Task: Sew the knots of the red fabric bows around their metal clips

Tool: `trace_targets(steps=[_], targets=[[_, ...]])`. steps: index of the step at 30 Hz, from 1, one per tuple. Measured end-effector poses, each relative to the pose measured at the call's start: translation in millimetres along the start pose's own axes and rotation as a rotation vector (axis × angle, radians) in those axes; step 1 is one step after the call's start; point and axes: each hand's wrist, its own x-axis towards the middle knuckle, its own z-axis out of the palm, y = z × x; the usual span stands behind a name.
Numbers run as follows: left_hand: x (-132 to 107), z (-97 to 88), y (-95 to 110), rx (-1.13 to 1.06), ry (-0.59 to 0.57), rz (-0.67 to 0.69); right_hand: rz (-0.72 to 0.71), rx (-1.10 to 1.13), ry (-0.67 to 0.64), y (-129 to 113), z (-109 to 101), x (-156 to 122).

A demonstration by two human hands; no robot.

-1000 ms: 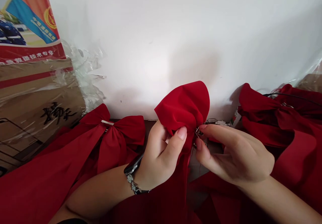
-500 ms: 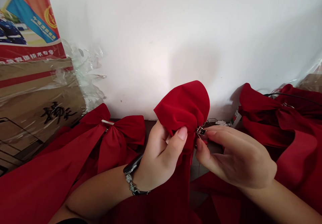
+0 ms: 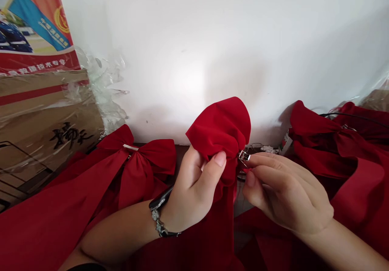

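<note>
Just toward four o'clock from the centre we hold a red bow point(image 3: 223, 121), the fingers of our left hand point(image 3: 193, 186) clamped on it. A metal clip point(image 3: 244, 156) sits at its four o'clock edge. The fingers of our right hand point(image 3: 288, 190) nearly meet beside the clip; whether they grip anything, we cannot tell.

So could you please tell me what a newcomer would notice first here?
The eye would probably fall on the gathered red fabric in the left hand, central against the white wall. At its right edge, a metal clip sits by the right hand. At left, a red bow lies near a cardboard box.
</note>
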Motion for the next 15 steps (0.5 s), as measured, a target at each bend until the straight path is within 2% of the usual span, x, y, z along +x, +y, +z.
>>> trace_targets(steps=[4, 9, 15], targets=[[-0.7, 0.8, 0.2, -0.061, 0.012, -0.028, -0.005, 0.016, -0.017, 0.9, -1.3, 0.4], [-2.3, 0.7, -1.0, -0.039, 0.002, -0.032, 0.003, -0.001, -0.024, 1.1, -2.4, -0.4], [-7.8, 6.1, -7.9, -0.069, 0.003, -0.004, -0.018, -0.056, -0.008, 1.7, -0.3, -2.3]])
